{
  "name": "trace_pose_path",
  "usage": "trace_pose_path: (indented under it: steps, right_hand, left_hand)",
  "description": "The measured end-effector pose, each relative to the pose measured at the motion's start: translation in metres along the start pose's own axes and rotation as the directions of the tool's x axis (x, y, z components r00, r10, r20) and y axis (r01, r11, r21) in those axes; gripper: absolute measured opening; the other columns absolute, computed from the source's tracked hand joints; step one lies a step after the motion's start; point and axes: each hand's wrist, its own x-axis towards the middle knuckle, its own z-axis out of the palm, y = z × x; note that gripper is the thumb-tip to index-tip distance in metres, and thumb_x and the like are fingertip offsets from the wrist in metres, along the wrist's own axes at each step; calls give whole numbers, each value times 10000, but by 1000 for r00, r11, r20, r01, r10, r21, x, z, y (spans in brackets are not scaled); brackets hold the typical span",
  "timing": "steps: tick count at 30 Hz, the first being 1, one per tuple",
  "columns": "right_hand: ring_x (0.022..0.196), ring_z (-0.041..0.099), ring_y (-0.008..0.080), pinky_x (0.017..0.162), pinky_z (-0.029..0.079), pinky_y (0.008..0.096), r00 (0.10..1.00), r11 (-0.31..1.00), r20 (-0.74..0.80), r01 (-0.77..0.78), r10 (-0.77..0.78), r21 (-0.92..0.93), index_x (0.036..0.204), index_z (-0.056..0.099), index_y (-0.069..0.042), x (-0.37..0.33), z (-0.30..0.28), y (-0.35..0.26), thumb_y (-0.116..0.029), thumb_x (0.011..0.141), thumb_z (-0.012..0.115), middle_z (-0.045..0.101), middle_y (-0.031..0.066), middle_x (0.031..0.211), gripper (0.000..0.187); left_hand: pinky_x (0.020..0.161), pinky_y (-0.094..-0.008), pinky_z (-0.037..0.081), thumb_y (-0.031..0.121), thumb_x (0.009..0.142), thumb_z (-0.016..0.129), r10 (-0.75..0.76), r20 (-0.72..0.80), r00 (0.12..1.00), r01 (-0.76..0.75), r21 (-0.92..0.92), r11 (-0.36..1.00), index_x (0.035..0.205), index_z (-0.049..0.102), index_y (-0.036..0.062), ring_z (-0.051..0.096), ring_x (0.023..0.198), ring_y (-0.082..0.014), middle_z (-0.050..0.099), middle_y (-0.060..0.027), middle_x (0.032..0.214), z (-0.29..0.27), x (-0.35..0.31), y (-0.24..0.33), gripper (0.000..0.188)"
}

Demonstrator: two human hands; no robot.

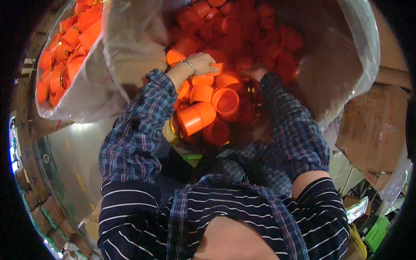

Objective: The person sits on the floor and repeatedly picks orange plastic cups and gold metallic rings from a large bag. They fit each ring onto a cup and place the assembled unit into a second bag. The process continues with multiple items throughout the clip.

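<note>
A large clear plastic bag (323,65) lies open in front of me, holding a heap of orange cup-shaped plastic caps (225,102). My left hand (197,64), with a bracelet at the wrist, reaches into the heap. Its fingers are closed at the edge of one orange cap (216,69). Farther right, my right hand (256,73) is also down in the bag beside the caps. Shadow and blur hide its fingers, and I cannot make out whether it holds anything. Both forearms wear dark plaid sleeves.
Another clear bag (65,112) full of orange caps (65,47) stands at the far left. A cardboard sheet (370,130) is at the right. Low at the right lies a green box (377,234) among plastic wrapping. A pale surface (73,164) extends at the left.
</note>
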Motion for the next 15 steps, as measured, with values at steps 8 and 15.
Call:
trace_pose_path:
  steps: [8, 15]
  right_hand:
    - [1104, 622, 243, 1014, 469, 383, 850, 302, -357, 483, -388, 822, 1232, 635, 43, -118, -28, 0, -482, 967, 591, 671, 98, 1219, 589]
    - [1107, 628, 254, 935, 517, 397, 997, 839, -70, -51, 16, -541, 1212, 677, -75, -130, 64, 30, -299, 899, 636, 674, 166, 1188, 387]
  left_hand:
    - [1023, -381, 424, 436, 924, 613, 33, -621, 783, -40, 3, 999, 1071, 701, 49, 550, 1201, -336, 585, -158, 1325, -2, -115, 30, 423]
    - [754, -281, 489, 270, 984, 622, -527, -533, 662, -193, -801, 567, 1031, 669, -44, 567, 781, -75, 689, -52, 857, 25, -217, 102, 321]
